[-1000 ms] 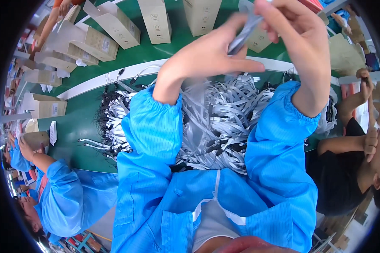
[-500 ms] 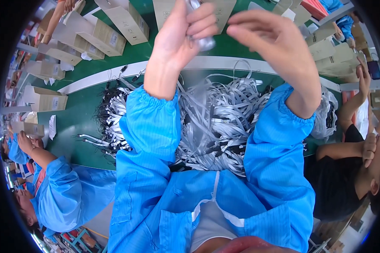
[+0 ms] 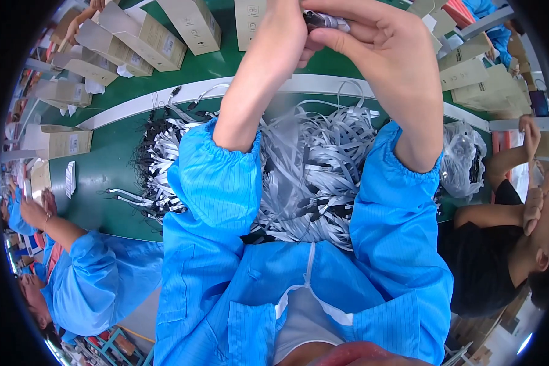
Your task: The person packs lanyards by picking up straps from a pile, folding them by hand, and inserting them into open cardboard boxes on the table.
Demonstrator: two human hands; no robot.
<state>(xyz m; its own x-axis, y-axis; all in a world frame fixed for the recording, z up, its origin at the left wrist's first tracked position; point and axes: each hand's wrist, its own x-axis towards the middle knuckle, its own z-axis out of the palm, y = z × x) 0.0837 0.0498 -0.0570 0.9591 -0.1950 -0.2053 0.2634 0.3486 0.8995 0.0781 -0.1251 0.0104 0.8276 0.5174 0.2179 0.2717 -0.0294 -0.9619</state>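
Both hands meet at the top of the view around a small folded grey strap [image 3: 330,21] with a black end. My right hand [image 3: 387,36] pinches it between thumb and fingers. At its black end, my left hand [image 3: 288,30] is closed on it, its fingers curled and partly out of view. Below my hands lies a tangled pile of silver-grey straps [image 3: 332,161] with black ends and thin black cords. Clear plastic film [image 3: 282,158] rests over part of this pile, between my forearms.
A white raised strip [image 3: 158,99] crosses the green table [image 3: 107,177] beyond the pile. Several upright cardboard boxes [image 3: 192,27] stand past it. A clear plastic bag [image 3: 463,161] lies at the right. Co-workers sit on both sides, a blue sleeve [image 3: 94,262] at left.
My right hand has moved left to join my left hand at the strap. The left hand has shifted right and turned, and the strap is now between both hands.
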